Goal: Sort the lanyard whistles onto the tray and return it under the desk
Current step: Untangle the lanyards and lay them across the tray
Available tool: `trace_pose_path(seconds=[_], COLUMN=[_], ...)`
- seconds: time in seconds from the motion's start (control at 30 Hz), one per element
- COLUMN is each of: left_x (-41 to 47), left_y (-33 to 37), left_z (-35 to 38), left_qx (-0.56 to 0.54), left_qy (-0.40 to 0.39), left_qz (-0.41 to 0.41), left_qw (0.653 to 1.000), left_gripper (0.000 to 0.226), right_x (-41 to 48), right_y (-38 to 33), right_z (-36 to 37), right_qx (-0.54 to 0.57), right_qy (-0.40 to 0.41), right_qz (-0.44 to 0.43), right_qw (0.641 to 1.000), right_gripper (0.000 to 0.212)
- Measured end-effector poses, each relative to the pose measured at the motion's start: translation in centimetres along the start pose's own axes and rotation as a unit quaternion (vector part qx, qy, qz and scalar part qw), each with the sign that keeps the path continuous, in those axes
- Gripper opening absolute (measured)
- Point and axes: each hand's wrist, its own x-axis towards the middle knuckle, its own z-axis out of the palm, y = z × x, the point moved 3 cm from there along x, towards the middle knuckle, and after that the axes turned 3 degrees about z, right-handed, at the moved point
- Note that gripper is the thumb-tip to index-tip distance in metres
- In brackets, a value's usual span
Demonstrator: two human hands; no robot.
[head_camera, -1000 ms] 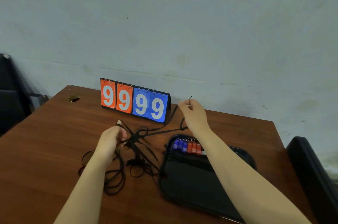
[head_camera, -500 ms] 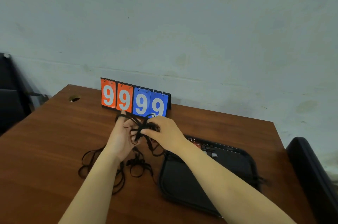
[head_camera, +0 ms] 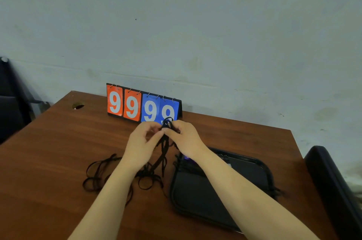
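Head view has both hands meeting over the bench (head_camera: 58, 141), just past the far left corner of the tray (head_camera: 254, 173). The left hand (head_camera: 140, 145) and right hand (head_camera: 186, 139) each pinch the same bunch of black cords (head_camera: 163, 149), so both grips are clamped on it, fingertips nearly touching. A small loop of cord sticks up above the pinch, in front of the scoreboard (head_camera: 143, 105). What matters for the next move, as I see it, is how the bundle runs. From the grip it hangs down and back toward the person, its long axis pointing at the near left side of the tray, then spreads into loose loops lying on the bench left of the tray. A few strands seem to cross onto the tray's left rim. Of the whistles I can make out only a bluish whistle (head_camera: 187, 158) at the tray's far left corner, under the right wrist; the rest is hidden by that forearm. The right hand is the nearer one to the tray, so I would guess it carries a freed cord over while the left keeps the tangle back. The cords are limp and may snag.
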Motion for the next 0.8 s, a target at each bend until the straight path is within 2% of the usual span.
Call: trace_pose_path(seconds=[0.1, 0.27, 0.33, 0.4, 0.43, 0.5, 0.53, 0.57, 0.63, 0.7, 0.8], left_x=[0.2, 0.3, 0.2, -0.1, -0.3, -0.5, -0.7, -0.8, -0.8, -0.4, 0.2], left_y=[0.1, 0.0, 0.1, 0.3, 0.3, 0.1, 0.3, 0.7, 0.5, 0.1, -0.6], left_z=[0.1, 0.3, 0.5, 0.7, 0.8, 1.1, 1.2, 1.2, 0.9, -0.1, -0.6], left_qx=[0.024, 0.034, -0.107, -0.303, -0.369, -0.406, -0.387, -0.373, -0.401, -0.409, -0.320], left_qy=[0.012, -0.038, -0.056, -0.091, -0.115, -0.162, -0.180, -0.181, -0.104, -0.017, -0.018], left_qz=[0.003, 0.000, -0.062, -0.128, -0.150, -0.170, -0.164, -0.155, -0.178, -0.211, -0.207], left_qw=[1.000, 0.999, 0.991, 0.940, 0.910, 0.883, 0.889, 0.897, 0.892, 0.888, 0.924], left_gripper=[0.010, 0.005, 0.007, 0.012, 0.017, 0.032, 0.038, 0.037, 0.012, 0.015, 0.013], right_x=[-0.3, -0.6, -0.8, -1.0, -1.1, -1.1, -1.1, -1.1, -1.1, -1.1, -1.2], right_y=[-0.1, -0.2, -0.5, -0.8, -0.9, -0.9, -0.9, -0.7, 0.1, 1.6, 1.9], right_z=[-0.3, -1.2, -1.4, -1.6, -1.7, -1.6, -1.4, -1.3, -1.7, -2.5, -2.5], right_qx=[-0.058, -0.142, -0.100, -0.061, -0.069, -0.116, -0.148, -0.183, -0.226, -0.164, -0.021], right_qy=[-0.008, -0.038, -0.038, -0.042, -0.044, -0.041, -0.030, -0.009, 0.060, 0.092, 0.006], right_qz=[-0.011, -0.025, -0.016, -0.012, -0.013, -0.011, -0.010, -0.005, 0.021, 0.065, 0.060], right_qw=[0.998, 0.989, 0.994, 0.997, 0.997, 0.992, 0.988, 0.983, 0.972, 0.980, 0.998], right_gripper=[0.030, 0.025, 0.015, 0.007, 0.012, 0.024, 0.026, 0.027, 0.024, 0.018, 0.019])
